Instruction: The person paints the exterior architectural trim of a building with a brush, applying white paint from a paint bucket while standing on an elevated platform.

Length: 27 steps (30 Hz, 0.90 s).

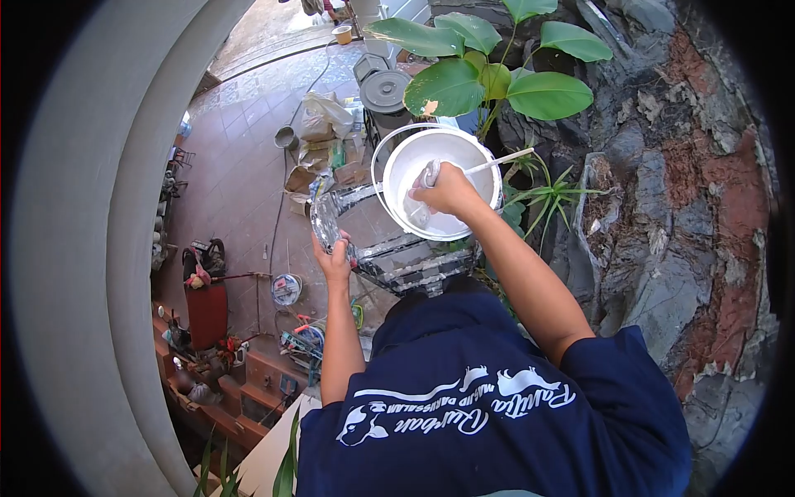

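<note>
A white bucket [397, 186] with white material inside stands at the top of a paint-stained ladder [397, 263]. My right hand [451, 192] reaches over its rim, fingers closed round a greyish, white-smeared thing [430, 174] that I cannot make out. A stick [505, 161] leans out over the bucket's right rim. To the left and lower, my left hand [334, 262] grips a white-smeared, rounded tool or ladder part [325, 222]; which of these it is cannot be told.
Broad-leaved plants [549, 95] and a rough rock wall [687, 215] rise on the right. A thick pale column [74, 248] curves down the left. Far below on the tiled floor [240, 157] lie bags [325, 116], tools and a small bucket [286, 290].
</note>
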Available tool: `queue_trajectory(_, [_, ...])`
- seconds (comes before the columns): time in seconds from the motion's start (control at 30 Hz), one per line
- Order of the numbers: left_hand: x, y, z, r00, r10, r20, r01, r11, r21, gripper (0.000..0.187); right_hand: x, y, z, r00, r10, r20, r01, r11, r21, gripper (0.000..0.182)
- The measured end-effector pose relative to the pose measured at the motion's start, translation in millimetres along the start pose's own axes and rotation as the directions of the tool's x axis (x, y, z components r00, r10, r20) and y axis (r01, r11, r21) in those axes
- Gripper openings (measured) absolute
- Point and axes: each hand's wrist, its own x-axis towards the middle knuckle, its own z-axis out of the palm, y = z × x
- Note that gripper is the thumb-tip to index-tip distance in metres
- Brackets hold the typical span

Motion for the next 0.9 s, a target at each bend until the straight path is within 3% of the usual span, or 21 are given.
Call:
queue_trajectory(0.07, [4, -6, -2, 1.0, 0.021, 0.008, -0.021, 1.0, -0.009, 0.029, -1, -1, -4, 0.996, 0.042, 0.074, -0.054, 0.986, 0.16, 0.021])
queue_trajectory(0.17, [1, 1, 1, 1.0, 0.006, -0.006, -0.006, 1.0, -0.024, 0.028, -13, -11, -22, 0.999, -0.032, 0.001, 0.027, 0.862, 0.506, 0.019])
queue_trajectory(0.27, [3, -6, -4, 0.998, 0.051, 0.021, -0.052, 0.998, 0.031, 0.028, -14, -17, -37, 0.999, 0.032, -0.012, -0.017, 0.765, 0.644, 0.021])
queue_trajectory(0.43, [1, 1, 1, 1.0, -0.001, -0.003, 0.001, 1.0, -0.024, 0.026, -8, -11, -28, 0.997, -0.041, -0.058, 0.063, 0.891, 0.449, 0.022])
queue_trajectory(0.53, [1, 0, 1, 1.0, 0.005, 0.0, -0.005, 1.0, -0.014, 0.027, -13, -19, -22, 0.999, -0.037, 0.01, 0.022, 0.768, 0.64, 0.02])
queue_trajectory(0.57, [2, -2, 0, 1.0, 0.003, 0.0, -0.003, 1.0, -0.008, 0.027, -16, -21, -27, 1.0, -0.005, -0.002, 0.006, 0.78, 0.626, 0.018])
queue_trajectory(0.7, [0, -2, -1, 1.0, 0.005, 0.003, -0.005, 1.0, 0.014, 0.027, -29, -22, -53, 1.0, -0.016, 0.017, -0.004, 0.609, 0.793, 0.017])
queue_trajectory(0.77, [1, -9, -6, 0.999, 0.046, 0.023, -0.048, 0.997, 0.06, 0.028, -35, -18, -63, 0.998, -0.016, -0.055, 0.055, 0.525, 0.849, 0.017])
queue_trajectory(0.9, [-1, -19, -3, 0.999, 0.015, -0.039, -0.019, 0.993, -0.113, 0.03, -39, -53, -94, 0.969, -0.102, -0.224, 0.246, 0.355, 0.902, 0.012])
